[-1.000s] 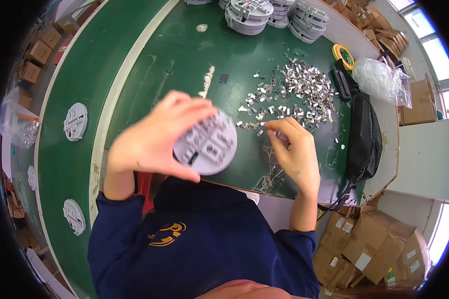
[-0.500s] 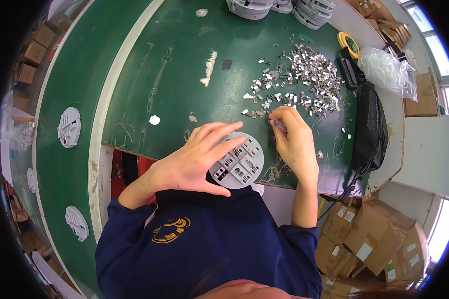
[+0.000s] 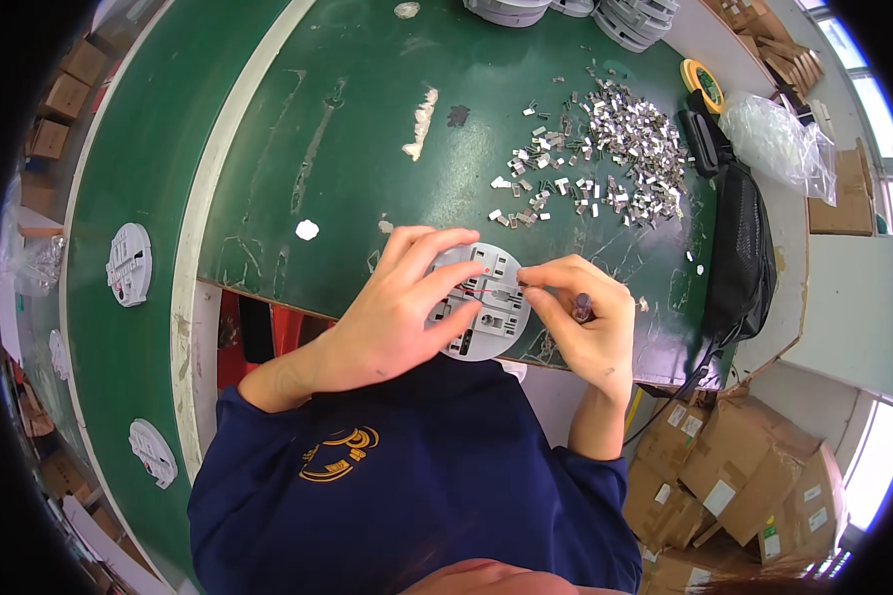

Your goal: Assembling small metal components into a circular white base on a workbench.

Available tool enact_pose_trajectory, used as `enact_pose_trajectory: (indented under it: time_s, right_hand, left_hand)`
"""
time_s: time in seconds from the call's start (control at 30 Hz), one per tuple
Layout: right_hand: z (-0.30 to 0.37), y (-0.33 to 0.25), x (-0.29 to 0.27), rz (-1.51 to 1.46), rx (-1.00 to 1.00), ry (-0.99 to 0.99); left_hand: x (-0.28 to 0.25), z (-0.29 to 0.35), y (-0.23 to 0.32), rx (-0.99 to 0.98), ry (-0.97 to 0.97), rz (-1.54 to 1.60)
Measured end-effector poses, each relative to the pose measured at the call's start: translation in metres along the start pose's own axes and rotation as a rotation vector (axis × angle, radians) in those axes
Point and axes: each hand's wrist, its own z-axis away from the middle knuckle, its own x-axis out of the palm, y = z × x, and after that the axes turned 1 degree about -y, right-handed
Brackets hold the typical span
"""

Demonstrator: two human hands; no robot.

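Observation:
A round grey plastic housing [image 3: 496, 344] with slots, raised ribs and a thin red wire lies at the bench's near edge, before my body. My left hand [image 3: 387, 302] grips it from the left, fingers curved over its face, thumb and index finger near the wire. At its right rim, my right hand [image 3: 597, 332] is closed, thumb and index fingertips pinched around a tiny dark piece too small to name. A tool with a dark brownish handle [image 3: 582, 305] is tucked in the same hand; its other end is hidden.
Small metal clips [image 3: 635, 149] lie heaped and scattered on the green bench [image 3: 367, 129]. Stacked grey housings [image 3: 635, 20] stand at the back. At right are a black bag [image 3: 739, 248], yellow tape [image 3: 701, 84] and clear plastic [image 3: 774, 139]. More housings lie on the left green strip [image 3: 129, 265].
My right hand has moved from the edge of the clips down and left to the housing's rim. My left fingers have drawn closer together over the housing, which has shifted slightly away from me.

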Motion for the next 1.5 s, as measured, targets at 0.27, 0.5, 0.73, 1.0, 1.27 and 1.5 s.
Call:
enact_pose_trajectory:
  time_s: [0.27, 0.5, 0.73, 1.0, 1.27, 1.5]
  right_hand:
    - [0.010, 0.002, 0.008, -0.019, -0.045, -0.020]
    - [0.012, 0.001, 0.012, 0.070, 0.133, -0.025]
    - [0.013, 0.002, 0.009, 0.077, 0.160, -0.030]
    - [-0.003, 0.002, 0.006, -0.008, 0.141, -0.097]
    - [-0.012, 0.000, 0.006, -0.059, 0.211, -0.163]
    - [-0.014, 0.003, 0.007, -0.023, 0.216, -0.183]
  left_hand:
    - [-0.005, -0.001, -0.013, -0.087, -0.057, 0.247]
    - [-0.013, -0.002, -0.017, 0.049, -0.092, 0.257]
    - [-0.006, -0.006, -0.008, -0.089, -0.062, 0.264]
    - [0.004, -0.011, -0.010, -0.077, -0.021, 0.284]
    - [0.003, -0.012, -0.014, -0.043, -0.040, 0.275]
    - [0.003, -0.010, -0.014, -0.036, -0.053, 0.281]
